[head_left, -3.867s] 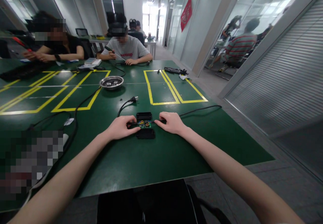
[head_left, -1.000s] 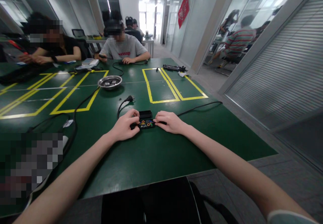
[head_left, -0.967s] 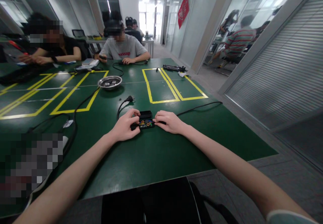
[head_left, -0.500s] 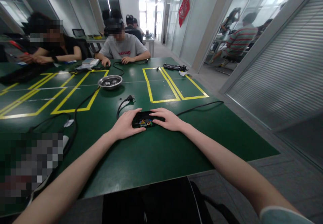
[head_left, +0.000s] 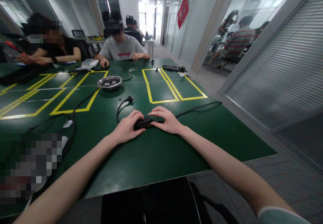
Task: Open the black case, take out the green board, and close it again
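Note:
A small black plastic box (head_left: 142, 123) lies on the green table (head_left: 156, 153) straight in front of me, its lid closed over it. My left hand (head_left: 127, 128) grips the box's left end with curled fingers. My right hand (head_left: 165, 120) presses on its right end and top, fingers bent over the lid. A black cable (head_left: 199, 107) runs from under my right hand toward the table's right edge. Another black cord with a plug (head_left: 129, 99) curls from the box's left side.
A metal bowl (head_left: 110, 82) with small parts stands farther back. Yellow tape rectangles (head_left: 166, 86) mark the table. Black cables (head_left: 73, 119) cross the left side. Two people sit at the far edge, handling items. A black tool (head_left: 174, 68) lies at the far right.
The circuit board with coloured parts was visible in the open box; now the black lid covers it. Both hands have closed in over the box. The far person's hands moved.

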Available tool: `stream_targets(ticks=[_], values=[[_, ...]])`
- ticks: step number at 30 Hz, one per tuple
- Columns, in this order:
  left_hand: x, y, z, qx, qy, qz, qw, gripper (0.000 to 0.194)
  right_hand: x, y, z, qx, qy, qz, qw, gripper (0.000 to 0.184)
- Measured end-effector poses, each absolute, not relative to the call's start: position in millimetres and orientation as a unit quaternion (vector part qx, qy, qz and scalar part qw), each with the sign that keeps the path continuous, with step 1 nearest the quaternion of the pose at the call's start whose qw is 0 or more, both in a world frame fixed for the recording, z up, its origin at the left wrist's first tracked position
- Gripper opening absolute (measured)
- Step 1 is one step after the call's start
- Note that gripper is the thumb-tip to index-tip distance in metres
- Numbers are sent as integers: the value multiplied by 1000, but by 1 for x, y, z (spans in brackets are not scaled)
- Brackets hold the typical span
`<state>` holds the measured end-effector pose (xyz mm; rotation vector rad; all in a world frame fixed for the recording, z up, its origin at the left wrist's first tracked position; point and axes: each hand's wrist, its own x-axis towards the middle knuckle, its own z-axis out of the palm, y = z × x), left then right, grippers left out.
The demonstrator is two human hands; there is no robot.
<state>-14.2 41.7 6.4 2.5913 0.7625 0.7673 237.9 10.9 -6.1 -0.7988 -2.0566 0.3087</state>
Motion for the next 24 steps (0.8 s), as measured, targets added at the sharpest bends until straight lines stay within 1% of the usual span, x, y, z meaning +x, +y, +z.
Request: stream_targets(ticks=[2,6,8,11,13,15,18,24], values=[[-14,41,7,914,259,257,175,25,238,11,-8,-309,-845,139,413,21],[-13,43,6,920,259,237,176,27,237,10,-9,-327,-856,163,365,34],[-12,44,5,922,266,226,167,30,236,10,-8,-336,-856,156,359,31],[-12,44,3,924,269,223,153,39,237,9,-5,-338,-849,140,380,22],[-13,45,2,924,266,229,149,46,240,9,-3,-346,-842,135,391,24],[-14,45,1,924,264,235,149,49,242,9,-2,-355,-842,138,382,26],[-15,44,1,921,267,240,154,47,245,9,-2,-354,-850,145,364,25],[-15,43,4,914,282,242,163,39,248,8,-2,-361,-849,143,359,23]])
